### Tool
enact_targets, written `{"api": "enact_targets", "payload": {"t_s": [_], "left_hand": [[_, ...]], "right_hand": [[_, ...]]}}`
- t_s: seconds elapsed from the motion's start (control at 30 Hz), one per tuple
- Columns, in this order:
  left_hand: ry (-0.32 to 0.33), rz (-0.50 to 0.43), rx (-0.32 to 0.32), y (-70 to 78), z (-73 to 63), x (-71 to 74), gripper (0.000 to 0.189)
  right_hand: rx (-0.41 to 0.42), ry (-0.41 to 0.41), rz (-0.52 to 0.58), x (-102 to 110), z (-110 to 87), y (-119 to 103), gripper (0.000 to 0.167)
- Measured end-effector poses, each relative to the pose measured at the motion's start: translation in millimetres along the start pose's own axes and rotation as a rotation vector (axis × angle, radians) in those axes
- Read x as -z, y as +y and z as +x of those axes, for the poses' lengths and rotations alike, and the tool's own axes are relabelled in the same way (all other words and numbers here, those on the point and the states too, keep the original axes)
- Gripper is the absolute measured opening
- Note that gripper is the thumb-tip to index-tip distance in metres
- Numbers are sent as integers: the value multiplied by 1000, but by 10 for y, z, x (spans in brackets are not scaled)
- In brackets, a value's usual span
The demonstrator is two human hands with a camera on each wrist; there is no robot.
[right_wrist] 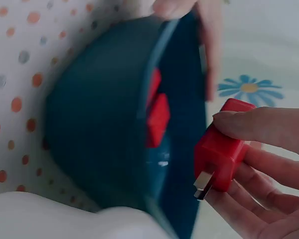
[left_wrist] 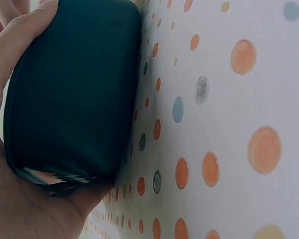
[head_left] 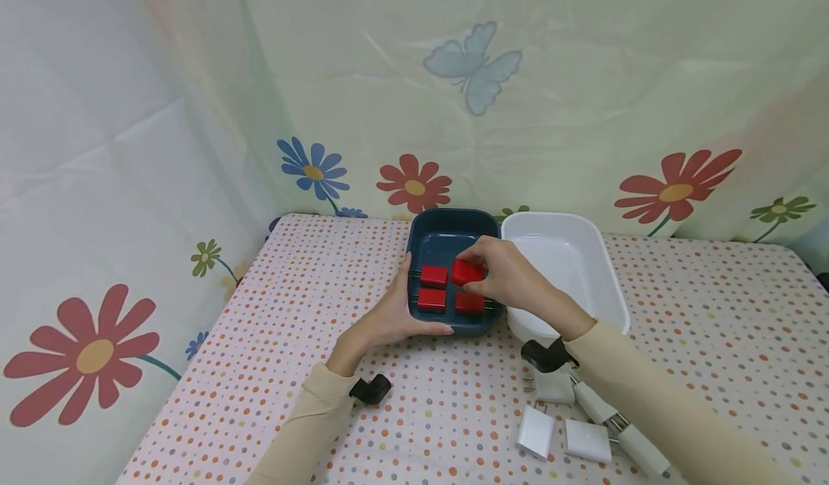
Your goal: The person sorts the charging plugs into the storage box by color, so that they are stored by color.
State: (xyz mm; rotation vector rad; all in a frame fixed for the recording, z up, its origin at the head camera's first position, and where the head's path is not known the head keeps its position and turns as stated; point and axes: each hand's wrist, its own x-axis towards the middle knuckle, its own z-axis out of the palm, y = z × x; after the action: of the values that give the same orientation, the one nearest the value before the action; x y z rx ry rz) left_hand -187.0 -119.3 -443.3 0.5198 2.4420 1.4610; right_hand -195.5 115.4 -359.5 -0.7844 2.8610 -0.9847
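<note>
My right hand [head_left: 508,273] pinches a red plug adapter [right_wrist: 222,144] with metal prongs between thumb and fingers, over the dark blue container [head_left: 447,219]. In the right wrist view it stands above the rim. Three more red plug adapters [head_left: 433,277] lie in the near half of that container. Around the container's near left corner, my left hand [head_left: 388,316] grips the walls, thumb along the front and fingers up the left side. Close up in the left wrist view, the dark blue wall [left_wrist: 79,89] fills the space inside this hand.
A white container [head_left: 570,255] stands right beside the dark blue one. Several white plug adapters [head_left: 536,431] lie on the dotted tablecloth [head_left: 427,427] near my right forearm, which partly covers them. A printed curtain [head_left: 550,111] hangs behind the table.
</note>
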Motion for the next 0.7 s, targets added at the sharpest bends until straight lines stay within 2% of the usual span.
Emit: {"api": "enact_targets", "payload": {"t_s": [0.27,0.47,0.6,0.7], "left_hand": [[-7,-38,-20,-16,-5,-1,135],[2,-21,18,2,-25,-2,136],[0,5,48,12,-27,2,137],[-3,-4,25,15,-17,3,137]], "right_hand": [[-78,-53,-28,-196,156,159,38],[-103,-52,-76,-235,249,182,36],[-157,-87,-104,-269,298,218,37],[-182,-111,-129,-298,330,251,38]]}}
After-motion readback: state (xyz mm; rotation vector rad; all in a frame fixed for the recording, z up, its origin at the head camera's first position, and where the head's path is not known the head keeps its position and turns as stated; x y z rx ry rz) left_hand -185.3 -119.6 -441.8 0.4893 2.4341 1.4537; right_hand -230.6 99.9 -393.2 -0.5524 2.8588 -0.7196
